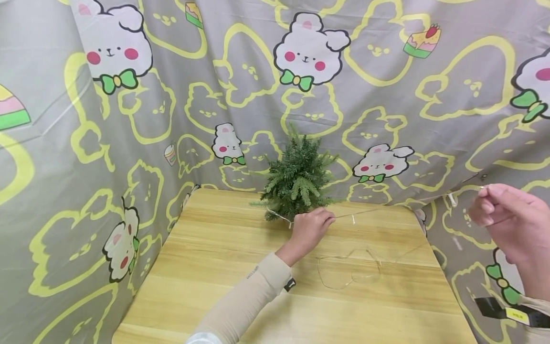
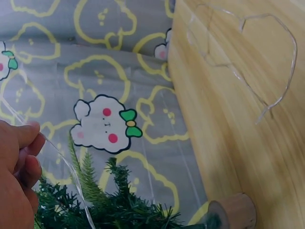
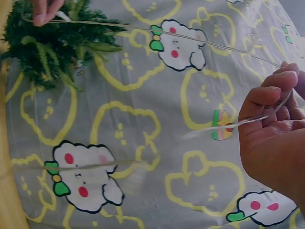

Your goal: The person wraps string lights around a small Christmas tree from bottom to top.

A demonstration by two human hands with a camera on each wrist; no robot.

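A thin clear wire strand with small white tags (image 3: 228, 48) stretches, nearly straight, between two hands. On the near side of a small artificial Christmas tree (image 1: 298, 177), the left hand (image 1: 309, 234) has its grip closed on the strand, thumb against fingers; a piece of wire emerges on the far side of that grip and curves across the lower branches. Whether these fingers touch the needles, I cannot tell. The right hand (image 1: 517, 217), raised well apart at the right, pinches the strand between thumb and fingertips, and a further length crosses its palm and hangs away. A loose loop of wire (image 1: 335, 287) lies over the desk (image 1: 215, 267), to the right of the left forearm. The tree stands at the desk's back on a round wooden base (image 2: 236, 212). Behind and beside it hangs a grey bunny-print curtain (image 1: 240, 62).
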